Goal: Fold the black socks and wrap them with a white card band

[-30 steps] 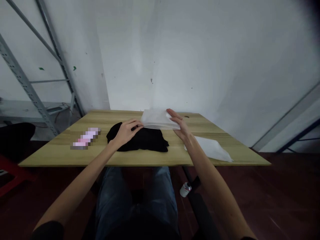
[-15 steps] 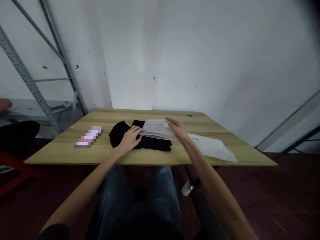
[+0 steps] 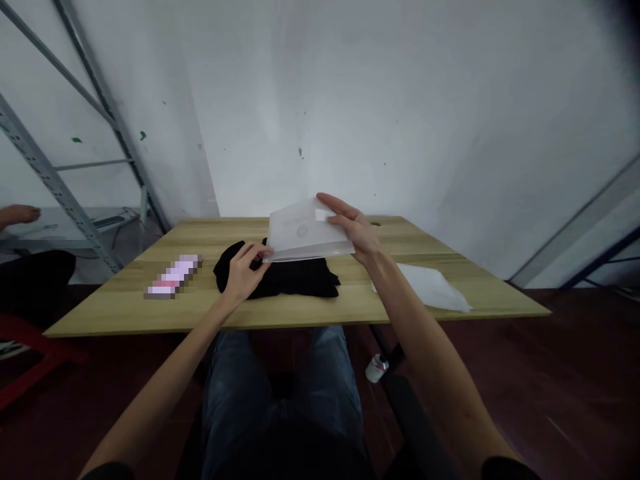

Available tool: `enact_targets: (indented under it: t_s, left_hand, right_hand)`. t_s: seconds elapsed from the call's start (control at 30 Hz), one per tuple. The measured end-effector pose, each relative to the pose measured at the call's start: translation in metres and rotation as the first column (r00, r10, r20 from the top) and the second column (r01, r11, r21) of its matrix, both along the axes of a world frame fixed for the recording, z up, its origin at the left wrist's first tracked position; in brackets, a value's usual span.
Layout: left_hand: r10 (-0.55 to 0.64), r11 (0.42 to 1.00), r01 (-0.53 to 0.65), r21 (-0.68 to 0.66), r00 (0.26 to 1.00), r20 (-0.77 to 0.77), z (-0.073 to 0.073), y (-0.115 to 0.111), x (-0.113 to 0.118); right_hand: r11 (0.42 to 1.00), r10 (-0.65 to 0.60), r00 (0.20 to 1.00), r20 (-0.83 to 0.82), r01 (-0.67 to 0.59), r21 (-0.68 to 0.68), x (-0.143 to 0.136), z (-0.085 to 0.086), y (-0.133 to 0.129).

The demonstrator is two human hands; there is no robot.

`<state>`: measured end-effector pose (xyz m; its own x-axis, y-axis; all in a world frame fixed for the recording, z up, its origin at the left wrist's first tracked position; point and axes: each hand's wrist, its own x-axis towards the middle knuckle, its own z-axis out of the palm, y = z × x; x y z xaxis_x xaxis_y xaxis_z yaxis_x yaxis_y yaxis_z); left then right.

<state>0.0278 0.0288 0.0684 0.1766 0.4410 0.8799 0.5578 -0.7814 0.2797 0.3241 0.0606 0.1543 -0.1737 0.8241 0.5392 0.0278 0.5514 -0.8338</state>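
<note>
From the head view, we have both hands on one pale, see-through bag [image 3: 295,233]. Our left hand [image 3: 245,270] pinches its near left corner between thumb and fingertips. Our right hand [image 3: 353,227] clamps the far right part, thumb on the front face beside a small white label [image 3: 324,215], fingers behind the upper edge. The bag spans the space between the two grips, its long axis running roughly side to side, its face tilted toward us, the right grip higher and farther off than the left.

The black cloth [image 3: 295,283] lies on the table [image 3: 125,303], below the bag and nearer us, also longest from side to side. Our left hand is the nearer one, just over the cloth's left part; we cannot tell whether bag and cloth touch.

Right of the right grip, partly behind that forearm, a white packet [image 3: 437,290] lies flat. Well left of the left grip is a pixelated item [image 3: 173,277], too masked for us to identify.
</note>
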Motion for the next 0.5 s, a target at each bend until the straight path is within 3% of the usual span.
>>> enact_targets:
  t_s: [0.1,0.17,0.23,0.27,0.33,0.4,0.5]
  left_hand:
    - [0.028,0.999,-0.028,0.024,0.999,0.020,-0.006,-0.009,-0.010]
    - [0.052,0.999,-0.052,0.012,0.998,-0.017,-0.018,-0.012,-0.016]
    - [0.063,0.998,-0.064,-0.028,0.996,-0.061,-0.032,-0.013,-0.020]
    - [0.057,0.997,-0.061,-0.054,0.995,-0.081,-0.039,-0.012,-0.021]
    - [0.034,0.995,-0.043,-0.088,0.994,-0.106,-0.049,-0.011,-0.023]
    - [0.007,0.996,-0.019,-0.089,0.992,-0.125,-0.054,-0.009,-0.024]
    - [-0.019,0.998,0.010,-0.069,0.990,-0.140,-0.055,-0.007,-0.028]
  right_hand:
    - [0.995,-0.063,0.993,0.097,0.070,-0.069,0.015,-0.016,0.021]
    - [0.961,-0.259,0.947,0.191,0.273,-0.053,0.016,-0.030,0.025]
    - [0.869,-0.494,0.838,0.231,0.480,0.118,0.002,-0.047,0.014]
    - [0.833,-0.546,0.804,0.234,0.493,0.250,-0.011,-0.056,0.003]
    - [0.830,-0.490,0.798,0.350,0.305,0.468,-0.044,-0.075,-0.025]
    - [0.801,-0.448,0.740,0.501,0.083,0.593,-0.079,-0.091,-0.050]
    - [0.749,-0.508,0.615,0.603,-0.030,0.662,-0.113,-0.103,-0.067]
